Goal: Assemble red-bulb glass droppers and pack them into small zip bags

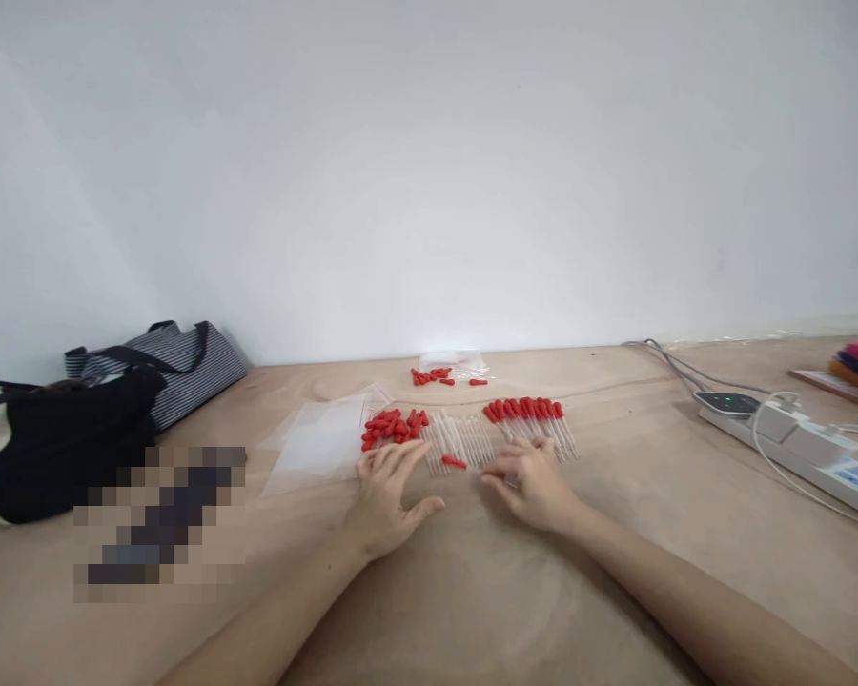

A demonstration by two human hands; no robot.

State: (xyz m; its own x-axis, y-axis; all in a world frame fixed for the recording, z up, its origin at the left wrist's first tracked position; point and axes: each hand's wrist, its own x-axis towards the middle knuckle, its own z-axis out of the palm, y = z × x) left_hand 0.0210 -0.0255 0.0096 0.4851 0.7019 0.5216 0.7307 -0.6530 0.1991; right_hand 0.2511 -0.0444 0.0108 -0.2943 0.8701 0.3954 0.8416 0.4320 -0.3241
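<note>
Soft, even light, faint shadows, wide-angle bending at edges, one pixelated patch at left.

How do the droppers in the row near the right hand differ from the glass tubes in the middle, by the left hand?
The capped droppers each carry a red bulb at the far end; the bare tubes carry none. The capped droppers lie by the right hand; the bare tubes lie beside loose red bulbs, near the left hand. Both lie flat on the table.

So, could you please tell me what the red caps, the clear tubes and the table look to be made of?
The red caps look like soft rubber or silicone: matte, opaque, uniformly red. The clear tubes look like glass or clear plastic; too small to tell which, but see-through with faint glints. The table looks like unfinished plywood: pale tan, dull, with broad grain swirls.
</note>
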